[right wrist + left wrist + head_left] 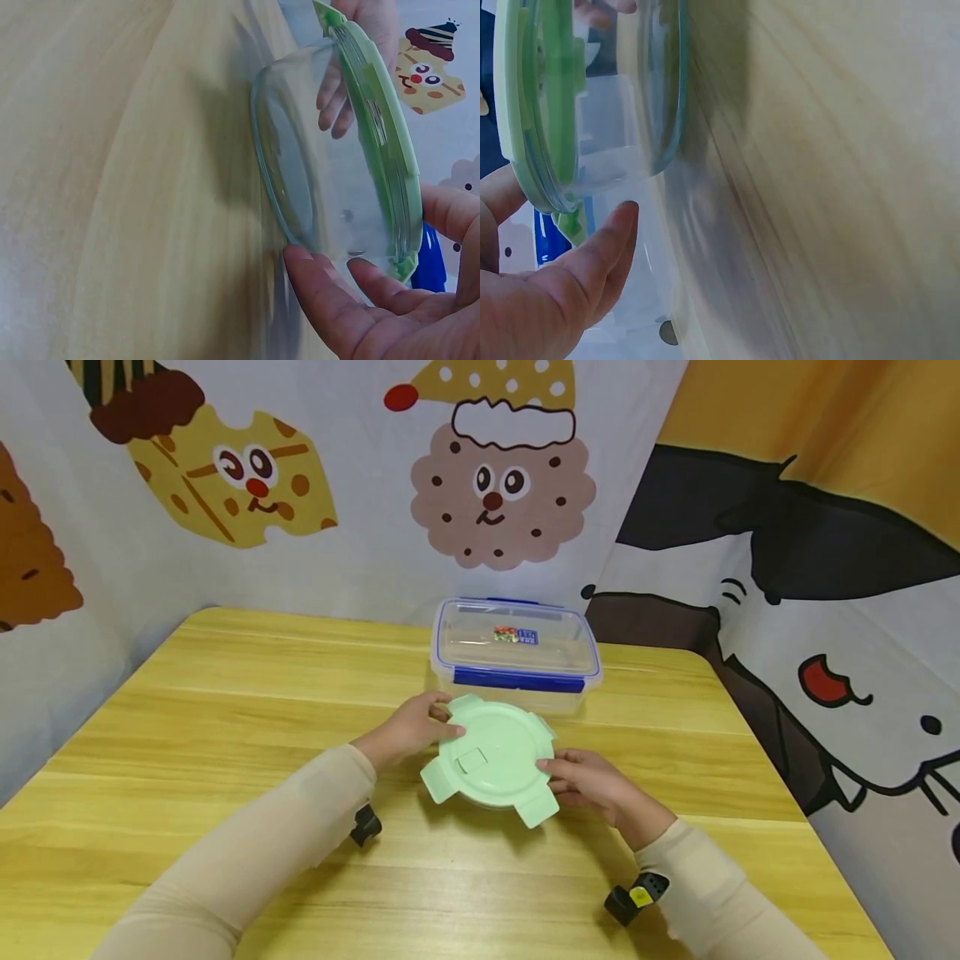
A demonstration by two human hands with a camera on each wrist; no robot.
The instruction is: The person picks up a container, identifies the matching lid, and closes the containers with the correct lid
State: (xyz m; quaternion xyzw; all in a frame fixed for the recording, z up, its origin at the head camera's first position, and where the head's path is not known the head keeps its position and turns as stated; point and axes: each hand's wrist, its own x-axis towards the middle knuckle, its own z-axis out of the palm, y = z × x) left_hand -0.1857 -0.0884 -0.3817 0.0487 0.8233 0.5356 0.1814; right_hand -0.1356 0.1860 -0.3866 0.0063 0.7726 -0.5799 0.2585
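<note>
A round clear glass food container [322, 187] with a pale green lid [502, 752] is between my hands, close over the tabletop. The lid's locking flaps [537, 807] stick outward, unfastened. My left hand [412, 727] holds the left side, thumb on the lid's edge and fingers under the rim. On the right, my right hand [596, 783] grips the container with its thumb on the lid. Its fingertips [298, 253] reach down to the glass base in the right wrist view. Through the glass, no contents show.
Just behind the container stands a clear rectangular plastic box [517, 647] with blue clips [517, 679] and a lid on. The wooden table [225, 693] extends around both. Cloth with cartoon prints [360, 568] hangs along the table's back and sides.
</note>
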